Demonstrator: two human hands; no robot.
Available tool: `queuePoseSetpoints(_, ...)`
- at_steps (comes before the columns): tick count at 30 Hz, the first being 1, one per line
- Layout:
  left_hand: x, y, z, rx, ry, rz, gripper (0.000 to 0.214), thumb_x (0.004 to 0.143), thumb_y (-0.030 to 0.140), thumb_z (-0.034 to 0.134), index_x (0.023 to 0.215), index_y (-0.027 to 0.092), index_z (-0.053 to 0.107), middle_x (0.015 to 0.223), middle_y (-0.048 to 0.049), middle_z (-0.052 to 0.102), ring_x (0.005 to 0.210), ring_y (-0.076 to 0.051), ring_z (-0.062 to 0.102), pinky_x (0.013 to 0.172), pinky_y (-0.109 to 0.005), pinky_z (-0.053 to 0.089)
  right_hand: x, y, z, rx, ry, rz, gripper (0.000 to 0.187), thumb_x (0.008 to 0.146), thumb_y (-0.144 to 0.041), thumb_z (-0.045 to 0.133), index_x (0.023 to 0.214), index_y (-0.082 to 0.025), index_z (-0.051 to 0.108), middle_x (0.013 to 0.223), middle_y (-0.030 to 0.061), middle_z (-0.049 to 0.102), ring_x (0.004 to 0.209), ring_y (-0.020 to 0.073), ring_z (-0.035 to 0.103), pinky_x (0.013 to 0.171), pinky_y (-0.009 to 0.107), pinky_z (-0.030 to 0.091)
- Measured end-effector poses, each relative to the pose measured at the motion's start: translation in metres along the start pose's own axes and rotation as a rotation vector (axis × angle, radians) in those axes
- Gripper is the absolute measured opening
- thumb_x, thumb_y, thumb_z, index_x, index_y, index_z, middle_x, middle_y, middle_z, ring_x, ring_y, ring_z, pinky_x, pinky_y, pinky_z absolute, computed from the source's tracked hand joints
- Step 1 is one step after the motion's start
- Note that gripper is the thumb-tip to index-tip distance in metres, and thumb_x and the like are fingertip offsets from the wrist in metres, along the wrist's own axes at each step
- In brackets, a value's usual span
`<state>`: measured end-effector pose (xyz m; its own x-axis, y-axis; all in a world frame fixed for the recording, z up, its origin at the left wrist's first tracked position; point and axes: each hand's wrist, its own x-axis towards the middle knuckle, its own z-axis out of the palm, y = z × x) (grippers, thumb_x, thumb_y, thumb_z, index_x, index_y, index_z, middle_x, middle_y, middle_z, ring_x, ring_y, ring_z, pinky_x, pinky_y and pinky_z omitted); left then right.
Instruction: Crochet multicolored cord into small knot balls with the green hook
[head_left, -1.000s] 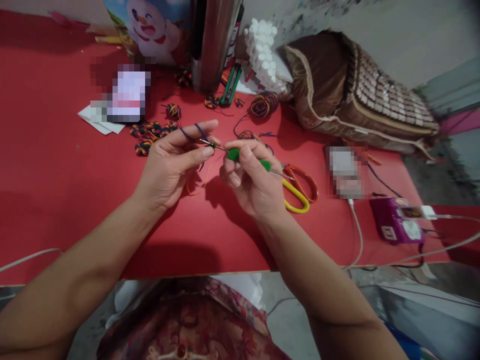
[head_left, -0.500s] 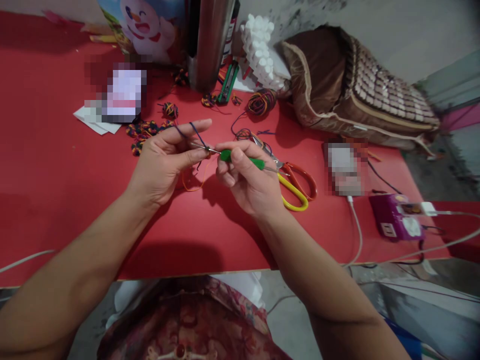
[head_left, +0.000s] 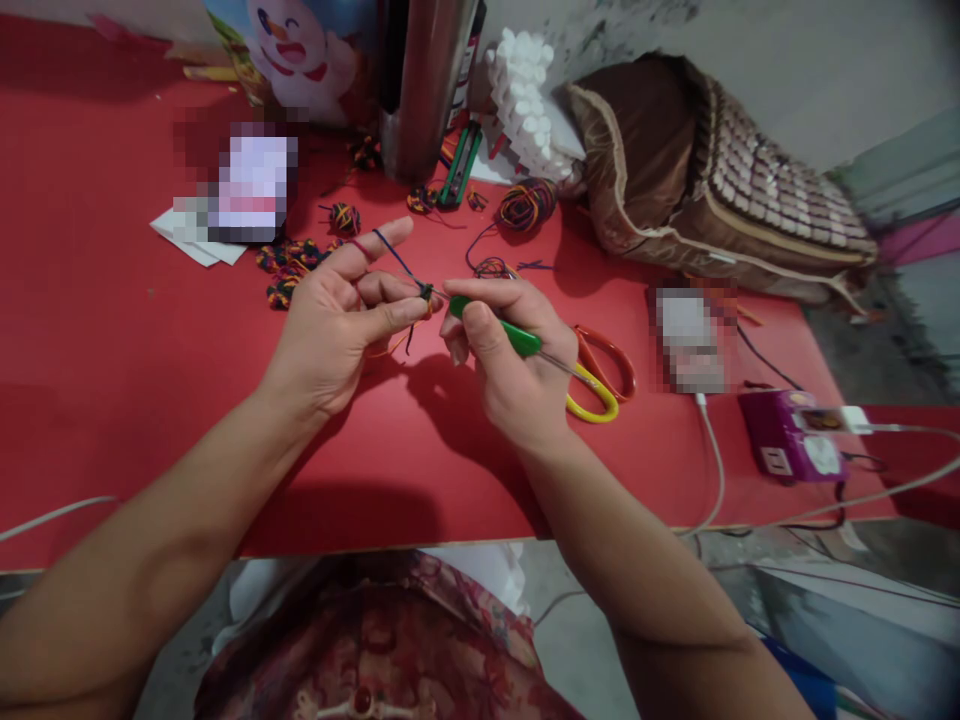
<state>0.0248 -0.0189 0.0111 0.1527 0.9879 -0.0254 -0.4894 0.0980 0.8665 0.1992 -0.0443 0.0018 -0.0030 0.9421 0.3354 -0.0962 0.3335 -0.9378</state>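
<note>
My right hand [head_left: 510, 350] is closed round a crochet hook [head_left: 499, 328] with a green grip, its metal tip pointing left into a small knot of multicoloured yarn [head_left: 425, 292]. My left hand [head_left: 341, 320] pinches that knot between thumb and middle finger. Its index finger is stretched out with a dark blue strand looped over it. Both hands hover just above the red table [head_left: 112, 350]. Loose orange and blue strands hang from the knot down to the table.
Scissors [head_left: 600, 380] with red and yellow handles lie right of my right hand. Several small crocheted pieces [head_left: 289, 265] and a yarn bundle [head_left: 525, 205] lie behind. A steel flask [head_left: 424, 85], a brown cushion [head_left: 712, 180] and a purple power strip [head_left: 795, 440] with cables stand around.
My left index finger has lifted and drawn the blue strand taut. The hook tip has pushed closer into the knot, and my right hand has rolled over the grip.
</note>
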Motion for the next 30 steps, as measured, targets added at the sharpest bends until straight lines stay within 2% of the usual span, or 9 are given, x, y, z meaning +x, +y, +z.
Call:
queuePoseSetpoints(4, 0.003, -0.001, -0.002, -0.037, -0.005, -0.015, 0.059, 0.062, 0.014, 0.112, 0.111, 0.035, 0.087, 0.071, 0.008, 0.078, 0.059, -0.011, 0.064, 0.057, -0.027, 0.052, 0.0, 0.006, -0.003, 0.058, -0.046, 0.011, 0.018, 0.107, -0.044, 0.079, 0.115, -0.03, 0.087, 0.084, -0.0008, 0.076, 0.065, 0.013, 0.063, 0.067, 0.032, 0.058)
queuePoseSetpoints(7, 0.003, -0.002, -0.003, -0.045, -0.016, 0.012, 0.063, 0.057, 0.017, 0.115, 0.112, 0.034, 0.087, 0.07, 0.009, 0.077, 0.06, -0.011, 0.065, 0.058, -0.027, 0.051, 0.003, 0.009, -0.011, 0.095, -0.158, -0.009, 0.021, 0.106, -0.043, 0.08, 0.117, -0.026, 0.088, 0.086, 0.0004, 0.079, 0.063, 0.0112, 0.064, 0.063, 0.029, 0.058)
queuePoseSetpoints(11, 0.001, 0.0, -0.001, -0.006, -0.022, 0.05, 0.062, 0.062, 0.024, 0.115, 0.117, 0.033, 0.087, 0.073, 0.0077, 0.078, 0.065, -0.013, 0.066, 0.061, -0.029, 0.052, 0.007, 0.006, -0.019, 0.101, -0.251, -0.049, 0.027, 0.103, -0.046, 0.084, 0.115, -0.023, 0.09, 0.084, 0.0024, 0.08, 0.064, 0.0126, 0.066, 0.056, 0.027, 0.057)
queuePoseSetpoints(15, -0.001, -0.001, 0.004, -0.015, -0.031, 0.046, 0.053, 0.064, 0.026, 0.115, 0.109, 0.036, 0.089, 0.072, 0.0069, 0.079, 0.064, -0.013, 0.064, 0.063, -0.03, 0.053, 0.005, -0.001, -0.014, 0.099, -0.146, 0.015, 0.021, 0.104, -0.046, 0.082, 0.113, -0.028, 0.09, 0.086, 0.0019, 0.079, 0.065, 0.014, 0.066, 0.061, 0.031, 0.059)
queuePoseSetpoints(19, -0.002, -0.002, 0.005, -0.035, -0.013, 0.037, 0.052, 0.068, 0.016, 0.109, 0.111, 0.036, 0.088, 0.075, 0.0075, 0.078, 0.068, -0.013, 0.068, 0.067, -0.031, 0.057, 0.002, 0.0, -0.002, 0.149, -0.015, 0.043, 0.02, 0.106, -0.049, 0.08, 0.111, -0.03, 0.086, 0.083, -0.0015, 0.075, 0.063, 0.0125, 0.062, 0.068, 0.033, 0.06)
queuePoseSetpoints(23, -0.002, 0.0, 0.003, 0.016, 0.071, -0.032, 0.057, 0.07, 0.011, 0.104, 0.117, 0.036, 0.085, 0.074, 0.0073, 0.076, 0.058, -0.012, 0.059, 0.053, -0.03, 0.045, 0.002, 0.004, 0.002, 0.151, -0.004, 0.083, 0.023, 0.105, -0.051, 0.08, 0.111, -0.029, 0.084, 0.084, -0.0016, 0.073, 0.064, 0.0128, 0.063, 0.069, 0.033, 0.06)
queuePoseSetpoints(25, -0.002, 0.002, 0.002, 0.016, 0.076, -0.048, 0.058, 0.066, 0.013, 0.106, 0.115, 0.035, 0.085, 0.073, 0.007, 0.076, 0.056, -0.013, 0.058, 0.05, -0.029, 0.042, 0.003, 0.005, -0.002, 0.138, -0.038, 0.092, 0.024, 0.106, -0.051, 0.08, 0.112, -0.029, 0.084, 0.084, -0.0013, 0.075, 0.064, 0.0129, 0.063, 0.068, 0.033, 0.06)
queuePoseSetpoints(28, -0.001, 0.003, 0.004, -0.046, 0.039, 0.01, 0.055, 0.058, 0.012, 0.109, 0.105, 0.032, 0.087, 0.069, 0.0075, 0.075, 0.058, -0.011, 0.061, 0.054, -0.026, 0.048, 0.003, 0.005, -0.01, 0.145, -0.178, 0.047, 0.021, 0.107, -0.044, 0.08, 0.117, -0.027, 0.087, 0.086, -0.0002, 0.079, 0.064, 0.0121, 0.066, 0.063, 0.03, 0.059)
queuePoseSetpoints(30, -0.002, 0.003, 0.005, -0.064, 0.017, 0.04, 0.052, 0.059, 0.012, 0.109, 0.104, 0.03, 0.088, 0.068, 0.0074, 0.074, 0.06, -0.009, 0.062, 0.057, -0.025, 0.05, 0.002, 0.004, -0.014, 0.144, -0.245, -0.006, 0.018, 0.107, -0.037, 0.08, 0.119, -0.028, 0.089, 0.089, 0.0009, 0.081, 0.066, 0.0124, 0.068, 0.06, 0.029, 0.059)
